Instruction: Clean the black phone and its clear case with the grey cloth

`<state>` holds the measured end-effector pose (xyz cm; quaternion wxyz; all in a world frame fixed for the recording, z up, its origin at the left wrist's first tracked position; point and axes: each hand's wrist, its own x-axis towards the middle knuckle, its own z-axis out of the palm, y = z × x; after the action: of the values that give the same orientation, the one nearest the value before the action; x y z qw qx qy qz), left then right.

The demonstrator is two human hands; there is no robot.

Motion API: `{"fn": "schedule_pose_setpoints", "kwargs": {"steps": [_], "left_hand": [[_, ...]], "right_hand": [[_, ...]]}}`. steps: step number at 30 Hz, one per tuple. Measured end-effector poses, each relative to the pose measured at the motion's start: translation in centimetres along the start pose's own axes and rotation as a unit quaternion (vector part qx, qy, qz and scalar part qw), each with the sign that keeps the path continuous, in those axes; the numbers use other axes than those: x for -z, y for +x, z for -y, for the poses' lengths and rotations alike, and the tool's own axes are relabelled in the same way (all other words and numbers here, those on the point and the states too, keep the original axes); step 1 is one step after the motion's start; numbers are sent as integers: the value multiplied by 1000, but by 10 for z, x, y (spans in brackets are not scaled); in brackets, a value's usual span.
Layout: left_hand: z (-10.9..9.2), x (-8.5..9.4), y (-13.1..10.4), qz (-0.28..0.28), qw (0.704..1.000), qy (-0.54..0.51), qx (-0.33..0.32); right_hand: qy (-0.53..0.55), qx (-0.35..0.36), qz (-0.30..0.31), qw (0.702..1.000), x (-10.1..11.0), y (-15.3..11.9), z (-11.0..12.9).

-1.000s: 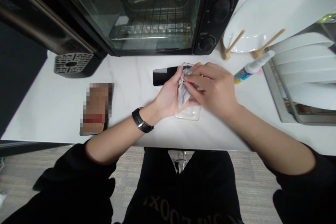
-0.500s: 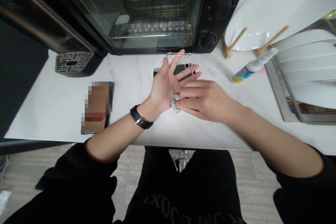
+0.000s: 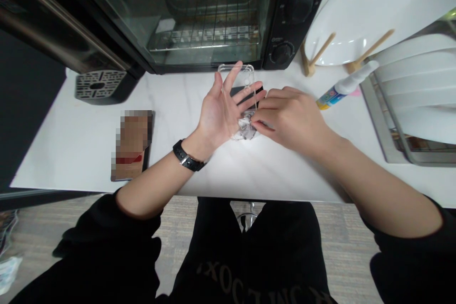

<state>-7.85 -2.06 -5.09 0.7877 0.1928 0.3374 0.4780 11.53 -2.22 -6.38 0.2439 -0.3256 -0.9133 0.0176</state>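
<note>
Head view shows the left hand spread open, palm up, propping a clear phone case above the white surface; the right hand pinches a crumpled grey cloth against the case's lower end; a dark phone lies beneath; wiping well likely calls for steady support from below and short, firm strokes along the inside.

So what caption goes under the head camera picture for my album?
Left hand holds a clear phone case while right hand presses a crumpled wipe on it.
</note>
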Motion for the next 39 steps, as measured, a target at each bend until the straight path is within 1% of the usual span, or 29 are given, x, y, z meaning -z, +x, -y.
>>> {"fn": "schedule_pose_setpoints", "kwargs": {"steps": [4,8,10,12,14,17,19,21,23,27,30,32,34,37,39], "left_hand": [[4,0,-2,22,999,11,40],[12,-3,-4,54,995,5,83],[16,-4,-4,54,992,-9,113],[19,-5,-3,50,988,-25,143],[21,-5,-2,47,984,-31,168],[24,-6,-3,40,981,-29,185],[24,-7,-4,36,984,-33,171],[21,-8,-5,37,989,-40,137],[18,-8,-5,45,993,-41,103],[11,-6,-3,38,996,-21,72],[9,-3,-1,34,999,-19,9],[8,-1,0,22,999,-23,-20],[8,-1,-1,0,999,-28,-31],[5,-1,-3,-16,998,-22,-48],[3,-1,-3,-17,998,-16,-59]], "right_hand": [[-17,-43,-42,998,-2,1,-4],[-79,-84,-80,990,-1,1,-10],[-86,-113,-94,985,-1,1,-10],[-66,-135,-104,983,-2,1,-7],[-45,-132,-112,984,-4,1,-2],[-43,-87,-129,987,-8,0,5],[-38,-52,-136,989,-11,0,8],[-13,-17,-131,991,-13,-1,10],[20,14,-112,993,-14,-2,13],[49,75,-81,993,-18,-4,19],[50,112,-61,991,-16,-4,21],[52,122,-43,990,-14,-3,19],[45,119,-22,992,-10,-2,16],[19,94,2,995,-8,-2,9],[-1,68,2,998,-8,-2,6]]}}
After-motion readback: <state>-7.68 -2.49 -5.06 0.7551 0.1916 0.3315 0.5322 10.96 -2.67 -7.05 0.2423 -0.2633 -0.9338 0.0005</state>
